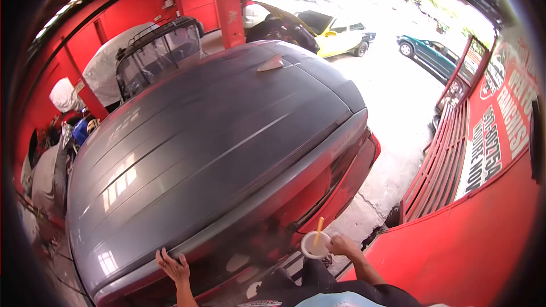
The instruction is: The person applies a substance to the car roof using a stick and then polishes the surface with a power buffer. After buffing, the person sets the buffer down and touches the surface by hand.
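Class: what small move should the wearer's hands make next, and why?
Probably the left hand should move from the roof edge to the yellow stick: that hand seems empty, while the right hand holds the cup the stick stands in.

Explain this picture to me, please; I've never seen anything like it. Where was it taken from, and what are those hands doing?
No robot here: these are a person's own bare hands. There is one picture, from a camera worn on the head, looking forward and down; the curved, dark edges come from its wide view. The left hand rests, fingers spread, at the near edge of a grey car roof. The right hand holds a pale cup with a yellow stick standing out of it; the contents aren't clear. On the roof sits a small fin.
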Demonstrator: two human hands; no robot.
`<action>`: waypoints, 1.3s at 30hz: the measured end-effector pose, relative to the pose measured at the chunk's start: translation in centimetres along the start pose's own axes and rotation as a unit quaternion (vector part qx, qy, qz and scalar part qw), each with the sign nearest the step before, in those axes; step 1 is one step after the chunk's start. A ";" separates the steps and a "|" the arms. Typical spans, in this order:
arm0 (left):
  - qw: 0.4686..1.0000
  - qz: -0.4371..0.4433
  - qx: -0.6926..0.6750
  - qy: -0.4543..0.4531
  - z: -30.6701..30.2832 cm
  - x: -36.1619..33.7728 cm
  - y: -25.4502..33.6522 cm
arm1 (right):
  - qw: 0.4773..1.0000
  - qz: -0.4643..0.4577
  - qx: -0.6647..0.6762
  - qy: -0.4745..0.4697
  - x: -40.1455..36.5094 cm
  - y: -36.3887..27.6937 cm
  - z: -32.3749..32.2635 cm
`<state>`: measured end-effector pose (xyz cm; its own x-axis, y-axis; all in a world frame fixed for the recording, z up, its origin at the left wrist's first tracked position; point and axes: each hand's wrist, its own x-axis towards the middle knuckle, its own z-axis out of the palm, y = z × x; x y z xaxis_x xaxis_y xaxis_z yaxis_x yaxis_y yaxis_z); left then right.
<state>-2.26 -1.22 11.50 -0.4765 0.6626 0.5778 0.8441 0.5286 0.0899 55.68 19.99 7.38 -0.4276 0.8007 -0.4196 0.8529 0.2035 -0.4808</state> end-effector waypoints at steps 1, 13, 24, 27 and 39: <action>1.000 0.008 0.005 -0.010 0.6 -0.7 1.6 | 1.000 -0.006 0.013 -0.003 0.7 -1.4 -3.1; 0.976 -0.095 0.158 -0.114 -1.4 -1.8 8.4 | 0.955 -0.230 0.120 -0.146 9.9 -20.9 -17.5; 0.257 -0.386 -0.865 -0.193 -10.6 -3.4 35.0 | 0.923 -0.301 0.011 -0.238 7.6 -19.3 -14.1; 0.364 -0.363 -0.830 -0.217 -8.8 -3.6 32.9 | 0.918 -0.360 0.035 -0.163 6.3 -18.2 -13.4; 0.089 -0.265 -0.932 -0.230 0.1 6.3 23.1 | 0.876 0.373 0.143 -0.268 -9.6 11.0 -0.5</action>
<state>14.22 15.26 17.11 -0.1688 0.9850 0.0363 -0.9574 -0.1726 0.2317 69.29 14.77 6.54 0.0728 0.2544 -0.9644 0.8778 -0.4753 -0.0591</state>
